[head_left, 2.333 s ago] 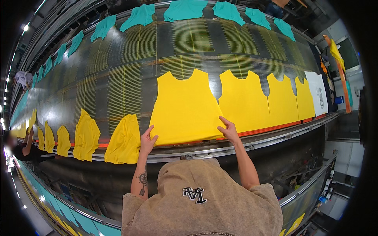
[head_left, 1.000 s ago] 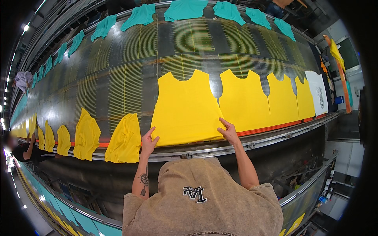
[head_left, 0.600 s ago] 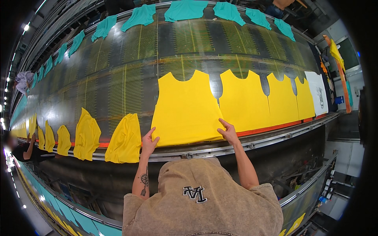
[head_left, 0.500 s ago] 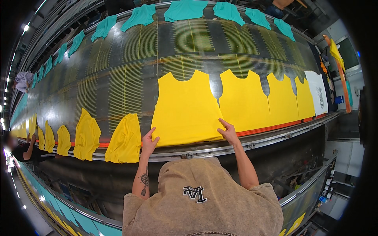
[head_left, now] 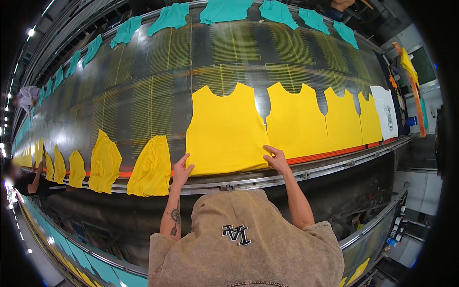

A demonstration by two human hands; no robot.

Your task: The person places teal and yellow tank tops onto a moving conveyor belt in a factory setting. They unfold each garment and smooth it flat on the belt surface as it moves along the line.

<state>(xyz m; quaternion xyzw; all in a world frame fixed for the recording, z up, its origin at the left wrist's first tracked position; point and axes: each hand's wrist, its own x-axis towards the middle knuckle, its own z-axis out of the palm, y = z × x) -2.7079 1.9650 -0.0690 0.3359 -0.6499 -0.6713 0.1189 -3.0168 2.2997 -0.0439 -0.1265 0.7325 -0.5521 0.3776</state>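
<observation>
A yellow shirt-shaped cloth panel (head_left: 224, 129) lies flat on the long dark table, its scooped neckline facing the far side and its hem toward me. At the hem's left corner is my left hand (head_left: 181, 171), thumb and forefinger apart and touching the cloth edge. My right hand (head_left: 276, 159) rests at the lower right corner, its fingers stretched out over the yellow edge and the thumb spread away. Neither hand shows cloth pinched between its fingers. To the right, another flat yellow panel (head_left: 296, 122) lies beside it. Left of my left hand, a rumpled yellow piece (head_left: 150, 167) hangs over the near edge.
Several teal cloth pieces (head_left: 226, 11) drape along the table's far edge. A metal rail (head_left: 330, 167) runs along the near edge. At the right end lies a white printed panel (head_left: 384, 112). Another person (head_left: 29, 182) works at the far left by more yellow pieces.
My right hand has shifted very slightly left along with the panel's lower right edge. My left hand stays at the left corner.
</observation>
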